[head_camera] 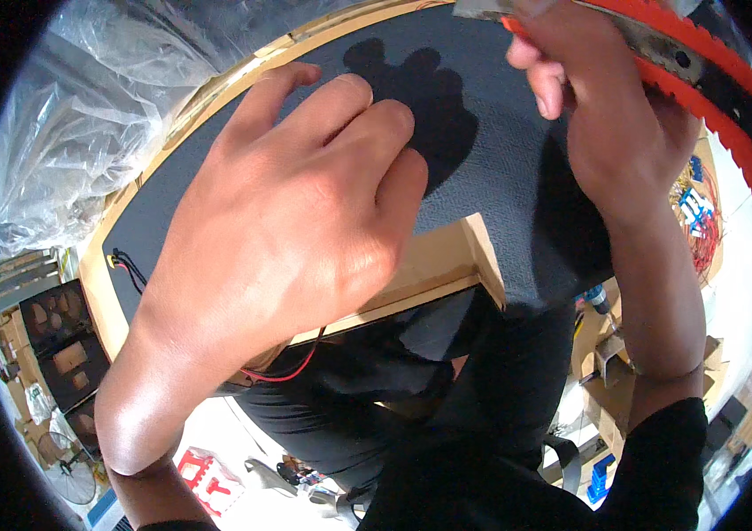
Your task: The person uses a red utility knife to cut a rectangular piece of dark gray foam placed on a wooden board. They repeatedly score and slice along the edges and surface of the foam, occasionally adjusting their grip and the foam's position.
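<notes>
A snap-off utility knife [734, 113] with a red ridged body crosses the top right, close to the camera. My right hand [608, 99] is wrapped around it, and its metal blade end [479, 8] points left. Below lies a large dark textured panel [508, 166] with a tan rim. Over the panel's left half hovers my left hand [303, 192], casting a shadow on the surface. Its fingers are curled and its palm is hidden, so whether it holds anything is unclear. A tan-walled rectangular notch [445, 255] opens at the panel's near edge, partly behind my left hand.
Black and red wires with a yellow connector [122, 262] lie at the panel's left edge. Clear plastic sheeting [97, 133] hangs beyond it. On the right are a power drill [596, 299] and tangled red wires [704, 245]. A red-and-white package [208, 479] is on the floor.
</notes>
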Tool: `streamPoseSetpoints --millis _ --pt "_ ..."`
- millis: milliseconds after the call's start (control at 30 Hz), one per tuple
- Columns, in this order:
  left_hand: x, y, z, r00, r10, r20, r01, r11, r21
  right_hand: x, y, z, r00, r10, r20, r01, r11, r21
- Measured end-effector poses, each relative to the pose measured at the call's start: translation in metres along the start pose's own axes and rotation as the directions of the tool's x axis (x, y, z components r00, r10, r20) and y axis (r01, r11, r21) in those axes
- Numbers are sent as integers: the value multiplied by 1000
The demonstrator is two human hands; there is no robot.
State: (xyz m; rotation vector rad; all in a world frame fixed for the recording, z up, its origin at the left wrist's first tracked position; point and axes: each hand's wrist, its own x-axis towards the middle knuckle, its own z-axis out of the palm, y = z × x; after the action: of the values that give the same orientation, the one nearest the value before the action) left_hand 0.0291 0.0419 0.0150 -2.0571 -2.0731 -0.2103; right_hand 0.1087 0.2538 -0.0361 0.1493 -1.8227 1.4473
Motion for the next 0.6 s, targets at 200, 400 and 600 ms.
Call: streamPoseSetpoints --millis 200,400,600 --pt "14 -12 -1 986 73 149 -79 996 34 -5 -10 12 992 60 -114 -45 991 128" --pt "21 -16 4 986 114 120 -115 993 2 0 6 3 988 -138 -64 142 988 62" --pt "17 -23 11 990 113 85 -106 991 -78 -2 14 10 973 -205 -105 219 965 146"
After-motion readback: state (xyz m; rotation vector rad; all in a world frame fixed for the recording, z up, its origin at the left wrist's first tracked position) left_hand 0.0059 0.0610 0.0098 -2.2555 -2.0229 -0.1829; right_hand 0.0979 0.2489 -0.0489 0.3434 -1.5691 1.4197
